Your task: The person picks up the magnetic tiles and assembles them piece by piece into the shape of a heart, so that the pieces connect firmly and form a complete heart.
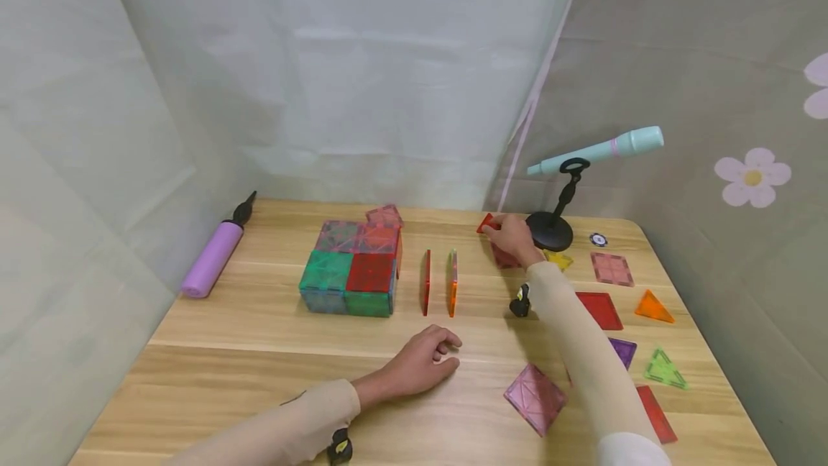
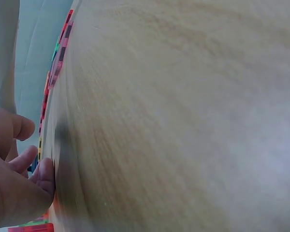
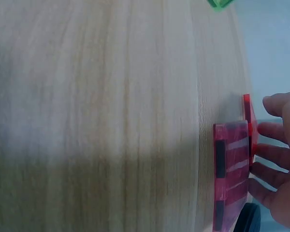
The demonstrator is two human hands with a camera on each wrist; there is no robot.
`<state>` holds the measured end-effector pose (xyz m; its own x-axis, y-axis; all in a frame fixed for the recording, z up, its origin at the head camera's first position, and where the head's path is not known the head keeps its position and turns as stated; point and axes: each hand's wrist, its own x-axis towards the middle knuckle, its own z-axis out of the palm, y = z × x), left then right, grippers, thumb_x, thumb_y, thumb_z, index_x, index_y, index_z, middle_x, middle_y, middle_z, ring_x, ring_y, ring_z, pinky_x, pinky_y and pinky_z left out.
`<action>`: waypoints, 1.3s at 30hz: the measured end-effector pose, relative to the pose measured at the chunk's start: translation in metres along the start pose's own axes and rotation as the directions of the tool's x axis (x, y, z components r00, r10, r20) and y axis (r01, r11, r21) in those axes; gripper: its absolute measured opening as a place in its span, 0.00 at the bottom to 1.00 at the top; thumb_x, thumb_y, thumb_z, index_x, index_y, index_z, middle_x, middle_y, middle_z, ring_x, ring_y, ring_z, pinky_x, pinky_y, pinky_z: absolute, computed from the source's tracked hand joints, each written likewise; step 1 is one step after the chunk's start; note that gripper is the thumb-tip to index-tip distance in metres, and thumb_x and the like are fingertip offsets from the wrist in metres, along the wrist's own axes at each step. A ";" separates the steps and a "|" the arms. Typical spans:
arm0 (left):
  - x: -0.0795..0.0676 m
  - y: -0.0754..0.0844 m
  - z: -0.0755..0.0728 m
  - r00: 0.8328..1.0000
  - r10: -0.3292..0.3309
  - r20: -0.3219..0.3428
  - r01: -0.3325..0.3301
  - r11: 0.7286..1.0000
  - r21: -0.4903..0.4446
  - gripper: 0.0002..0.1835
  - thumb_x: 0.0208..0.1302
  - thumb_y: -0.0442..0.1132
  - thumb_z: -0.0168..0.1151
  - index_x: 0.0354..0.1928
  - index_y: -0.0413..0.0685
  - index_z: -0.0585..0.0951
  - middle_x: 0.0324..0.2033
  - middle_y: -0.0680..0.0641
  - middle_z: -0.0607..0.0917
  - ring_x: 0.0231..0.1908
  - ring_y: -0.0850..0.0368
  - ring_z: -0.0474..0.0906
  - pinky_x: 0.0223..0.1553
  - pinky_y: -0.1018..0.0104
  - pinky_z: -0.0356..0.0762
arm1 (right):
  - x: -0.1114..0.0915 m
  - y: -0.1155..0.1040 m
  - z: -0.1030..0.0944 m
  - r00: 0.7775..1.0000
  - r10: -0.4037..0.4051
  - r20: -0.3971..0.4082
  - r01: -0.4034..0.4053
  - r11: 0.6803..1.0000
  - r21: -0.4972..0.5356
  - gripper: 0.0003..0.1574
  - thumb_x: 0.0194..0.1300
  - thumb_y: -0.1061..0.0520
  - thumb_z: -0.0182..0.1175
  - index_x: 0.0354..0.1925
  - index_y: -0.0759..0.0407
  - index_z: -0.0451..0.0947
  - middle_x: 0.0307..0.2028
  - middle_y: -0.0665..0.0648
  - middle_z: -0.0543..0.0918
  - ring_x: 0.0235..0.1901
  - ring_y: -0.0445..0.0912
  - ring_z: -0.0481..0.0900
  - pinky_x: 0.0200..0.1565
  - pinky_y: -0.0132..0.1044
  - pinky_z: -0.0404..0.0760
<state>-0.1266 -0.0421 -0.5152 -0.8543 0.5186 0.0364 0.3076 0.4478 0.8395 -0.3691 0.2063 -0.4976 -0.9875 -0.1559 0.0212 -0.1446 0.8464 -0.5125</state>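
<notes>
My right hand (image 1: 514, 237) reaches to the back of the table, its fingertips at a small red triangular magnetic tile (image 1: 485, 223). In the right wrist view its fingers are spread beside that red tile (image 3: 247, 108), with no grip visible. A pink-red square tile (image 1: 504, 256) lies partly under the hand. My left hand (image 1: 420, 364) rests on the table with loosely bent fingers, holding nothing. Just beyond it stand two upright tiles, one red (image 1: 427, 282) and one orange and green (image 1: 453, 286). Left of these sits a box built of translucent square tiles (image 1: 349, 272).
A purple pump (image 1: 213, 257) lies at the left edge. At back right, a black stand (image 1: 550, 230) holds a pale blue microphone-like tube (image 1: 608, 149). Several loose tiles cover the right side, including an orange triangle (image 1: 653, 306); a pink square tile (image 1: 535, 398) lies near the front.
</notes>
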 end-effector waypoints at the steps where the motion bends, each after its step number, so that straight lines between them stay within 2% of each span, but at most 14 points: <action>1: 0.000 0.000 0.000 1.000 0.002 0.002 -0.002 1.000 0.000 0.13 0.70 0.39 0.64 0.53 0.45 0.81 0.47 0.50 0.80 0.45 0.58 0.76 0.48 0.68 0.78 | 0.000 -0.001 0.001 1.000 -0.021 0.011 0.021 1.000 -0.019 0.24 0.74 0.47 0.59 0.57 0.62 0.84 0.50 0.66 0.86 0.47 0.61 0.80 0.52 0.53 0.77; 4: 0.000 0.000 0.000 1.000 0.004 0.008 -0.004 1.000 0.004 0.12 0.70 0.38 0.63 0.53 0.45 0.82 0.47 0.50 0.80 0.45 0.58 0.76 0.48 0.68 0.77 | 0.000 -0.005 0.002 0.996 -0.081 0.046 0.084 0.994 -0.071 0.25 0.74 0.47 0.58 0.58 0.62 0.84 0.56 0.65 0.84 0.54 0.61 0.81 0.57 0.53 0.77; 5: 0.000 0.000 0.000 1.000 0.004 0.009 -0.004 1.000 0.006 0.12 0.70 0.38 0.64 0.53 0.45 0.82 0.47 0.50 0.80 0.45 0.58 0.76 0.48 0.68 0.77 | -0.001 -0.007 0.003 0.994 -0.090 0.059 0.095 0.992 -0.077 0.25 0.74 0.47 0.58 0.59 0.61 0.83 0.57 0.65 0.84 0.53 0.61 0.81 0.56 0.53 0.78; 8: 0.000 0.000 -0.001 1.000 0.004 0.013 -0.004 1.000 0.014 0.12 0.70 0.38 0.64 0.52 0.45 0.82 0.46 0.50 0.80 0.45 0.57 0.76 0.48 0.69 0.77 | -0.004 -0.013 0.005 0.990 -0.110 0.087 0.119 0.988 -0.101 0.24 0.73 0.47 0.59 0.59 0.58 0.84 0.58 0.63 0.84 0.42 0.59 0.85 0.47 0.48 0.81; 12: 0.000 0.000 -0.001 1.000 0.001 0.022 -0.001 1.000 0.016 0.11 0.70 0.38 0.64 0.52 0.45 0.82 0.47 0.50 0.80 0.46 0.57 0.77 0.49 0.68 0.78 | -0.010 -0.018 0.006 0.983 -0.151 0.108 0.165 0.977 -0.132 0.21 0.72 0.50 0.61 0.56 0.57 0.86 0.54 0.63 0.86 0.30 0.56 0.82 0.38 0.44 0.80; 16: -0.001 0.002 -0.004 1.000 -0.007 0.024 0.007 1.000 0.015 0.11 0.70 0.38 0.64 0.51 0.45 0.82 0.48 0.50 0.80 0.47 0.56 0.77 0.50 0.67 0.78 | -0.018 -0.022 0.007 0.962 -0.233 0.144 0.254 0.956 -0.147 0.20 0.71 0.53 0.62 0.55 0.61 0.86 0.56 0.64 0.85 0.46 0.58 0.85 0.51 0.49 0.81; 19: -0.001 0.003 -0.005 1.000 0.001 0.020 -0.001 1.000 0.019 0.11 0.70 0.37 0.64 0.51 0.43 0.82 0.48 0.49 0.80 0.47 0.55 0.77 0.49 0.66 0.78 | -0.024 -0.024 0.006 0.946 -0.282 0.157 0.305 0.941 -0.149 0.20 0.69 0.55 0.63 0.55 0.62 0.86 0.58 0.64 0.84 0.57 0.61 0.81 0.59 0.53 0.78; 25: -0.001 0.004 -0.004 0.999 0.026 0.032 -0.027 0.999 0.022 0.11 0.70 0.37 0.64 0.51 0.42 0.82 0.48 0.48 0.79 0.46 0.55 0.77 0.49 0.66 0.79 | -0.034 -0.018 0.006 0.930 -0.325 0.172 0.350 0.925 -0.147 0.20 0.66 0.58 0.64 0.55 0.61 0.86 0.60 0.64 0.82 0.55 0.60 0.82 0.56 0.53 0.79; 28: -0.001 0.003 -0.004 0.999 0.018 0.029 -0.019 0.999 0.030 0.10 0.69 0.37 0.65 0.51 0.44 0.82 0.48 0.49 0.79 0.46 0.56 0.77 0.49 0.67 0.78 | -0.036 -0.016 0.007 0.918 -0.361 0.167 0.384 0.914 -0.133 0.19 0.64 0.61 0.65 0.53 0.61 0.86 0.56 0.64 0.85 0.49 0.57 0.84 0.53 0.52 0.81; 32: 0.000 0.001 -0.003 1.000 0.005 0.029 -0.006 0.999 0.037 0.10 0.70 0.37 0.64 0.51 0.45 0.82 0.49 0.50 0.79 0.47 0.57 0.77 0.49 0.68 0.78 | -0.036 -0.013 0.007 0.916 -0.372 0.149 0.391 0.912 -0.129 0.18 0.62 0.65 0.65 0.51 0.61 0.87 0.50 0.62 0.87 0.40 0.53 0.82 0.48 0.49 0.82; 39: 0.002 0.000 -0.003 0.999 0.001 0.043 -0.002 1.000 0.020 0.10 0.70 0.37 0.65 0.50 0.45 0.82 0.48 0.51 0.79 0.47 0.57 0.77 0.49 0.68 0.78 | -0.036 -0.008 0.004 0.924 -0.355 0.143 0.377 0.908 -0.183 0.19 0.64 0.70 0.61 0.51 0.60 0.87 0.51 0.61 0.88 0.50 0.56 0.84 0.55 0.51 0.81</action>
<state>-0.1297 -0.0431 -0.5130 -0.8350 0.5501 0.0136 0.3175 0.4615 0.8284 -0.3321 0.2027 -0.4980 -0.8524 -0.5170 0.0789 -0.5148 0.8031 -0.3001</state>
